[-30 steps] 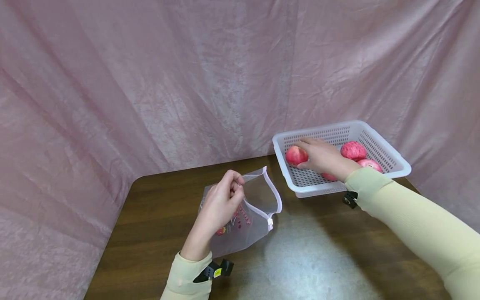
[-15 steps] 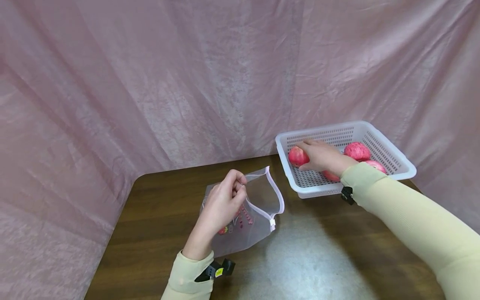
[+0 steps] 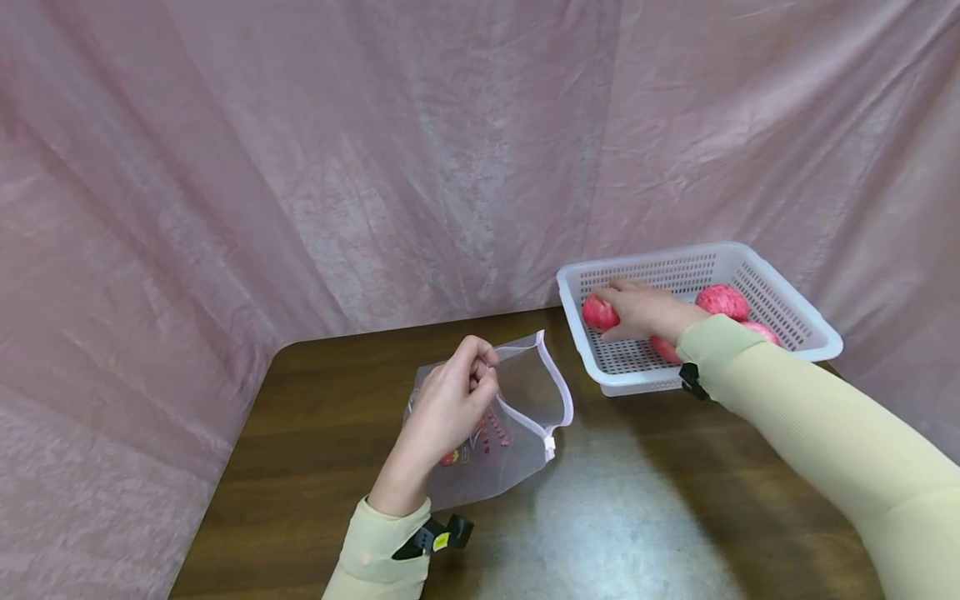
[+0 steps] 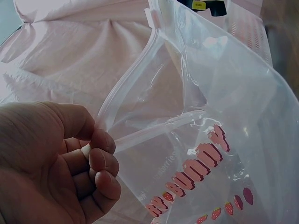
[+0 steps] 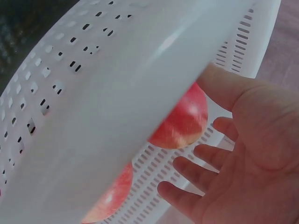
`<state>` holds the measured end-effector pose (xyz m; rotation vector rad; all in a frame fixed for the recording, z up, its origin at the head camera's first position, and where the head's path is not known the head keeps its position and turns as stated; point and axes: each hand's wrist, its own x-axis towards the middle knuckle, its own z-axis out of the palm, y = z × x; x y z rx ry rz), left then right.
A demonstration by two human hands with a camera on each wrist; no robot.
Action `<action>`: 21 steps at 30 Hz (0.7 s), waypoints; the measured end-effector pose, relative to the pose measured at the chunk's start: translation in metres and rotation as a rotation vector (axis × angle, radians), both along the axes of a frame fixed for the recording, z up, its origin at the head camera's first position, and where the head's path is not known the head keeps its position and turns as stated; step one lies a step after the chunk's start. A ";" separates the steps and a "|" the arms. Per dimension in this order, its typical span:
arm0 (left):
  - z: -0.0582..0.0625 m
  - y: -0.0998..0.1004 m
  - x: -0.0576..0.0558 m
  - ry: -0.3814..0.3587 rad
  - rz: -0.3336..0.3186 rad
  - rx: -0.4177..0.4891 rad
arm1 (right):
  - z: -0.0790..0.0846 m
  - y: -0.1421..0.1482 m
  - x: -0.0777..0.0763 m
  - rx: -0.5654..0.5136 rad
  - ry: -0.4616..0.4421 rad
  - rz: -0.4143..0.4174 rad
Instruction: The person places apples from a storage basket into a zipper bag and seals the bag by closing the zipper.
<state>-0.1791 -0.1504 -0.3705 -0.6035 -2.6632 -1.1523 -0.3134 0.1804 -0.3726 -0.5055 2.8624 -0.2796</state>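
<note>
My left hand (image 3: 453, 400) pinches the edge of a clear slider zip bag (image 3: 480, 483) between thumb and curled fingers. The bag's mouth gapes toward the right; in the left wrist view its pink lettering (image 4: 201, 172) and printed strawberries show. Inside the white plastic basket (image 3: 626, 387), my right hand (image 3: 648, 312) is beside the leftmost red apple (image 3: 597, 312), thumb and fingers spread around its right side. The right wrist view shows the fingers apart and loosely bent near an apple (image 5: 184, 123); the basket wall hides part of it, so firm contact cannot be told.
More apples (image 3: 722, 302) lie in the basket's right part, some partly behind my right arm. The basket stands at the back right of a brown wooden table (image 3: 315, 417). A pink curtain (image 3: 450, 167) hangs behind the table and at its sides.
The head view has turned slightly, so everything sits a little farther right. My right wrist has shifted slightly left relative to the basket; the left hand keeps its pinch on the bag.
</note>
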 end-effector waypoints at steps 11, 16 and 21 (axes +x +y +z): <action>0.001 0.002 0.000 -0.013 -0.006 0.006 | -0.008 0.002 -0.008 0.015 -0.028 0.021; 0.002 0.002 0.001 -0.003 -0.013 0.007 | -0.008 0.002 -0.008 0.009 -0.029 0.032; 0.001 0.001 0.002 -0.010 -0.008 0.007 | -0.013 0.003 -0.010 0.014 -0.014 0.030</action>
